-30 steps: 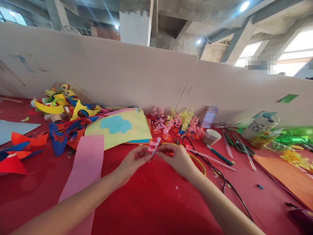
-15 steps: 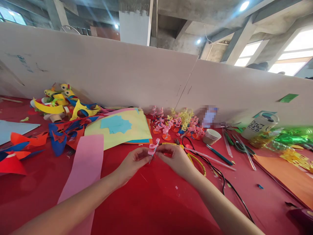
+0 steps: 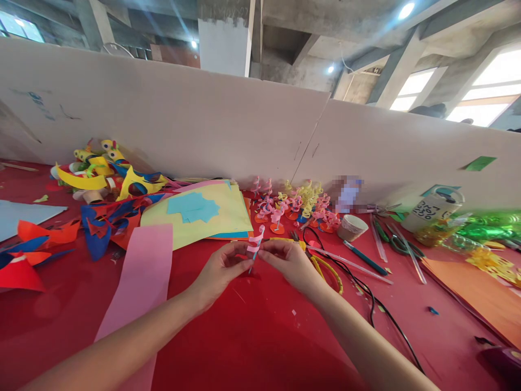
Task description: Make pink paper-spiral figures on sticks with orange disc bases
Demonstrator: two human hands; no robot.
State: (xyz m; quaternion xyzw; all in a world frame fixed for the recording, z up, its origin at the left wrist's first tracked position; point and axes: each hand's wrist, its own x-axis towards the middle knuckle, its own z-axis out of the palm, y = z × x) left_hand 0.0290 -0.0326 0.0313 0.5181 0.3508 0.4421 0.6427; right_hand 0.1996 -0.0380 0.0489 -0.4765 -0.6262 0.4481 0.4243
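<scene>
Between my two hands stands a small pink paper curl (image 3: pixel 253 247) on a thin bluish stick (image 3: pixel 253 262), tilted slightly to the right. My left hand (image 3: pixel 228 267) pinches it from the left with thumb and fingers together. From the other side, my right hand (image 3: pixel 287 263) is closed, its fingertips on the curl and stick. The exact contact under the fingertips is hidden. Behind the hands, several similar pink paper curls (image 3: pixel 280 213) stand on orange round bases, with yellow curls (image 3: pixel 311 195) among them.
Left of my hands lie a pink paper strip (image 3: pixel 148 260) and stacked coloured sheets (image 3: pixel 236 212). To the right are a paper cup (image 3: pixel 352 228), a teal pen (image 3: pixel 365 258), scissors (image 3: pixel 402 241), a black cable (image 3: pixel 372 298) and orange paper (image 3: pixel 476 288). A white board (image 3: pixel 183 119) rises behind.
My right hand's fingertips have shifted slightly downward beside the stick. The pink curl has turned a little, showing more of the stick. My left hand stays in nearly the same place.
</scene>
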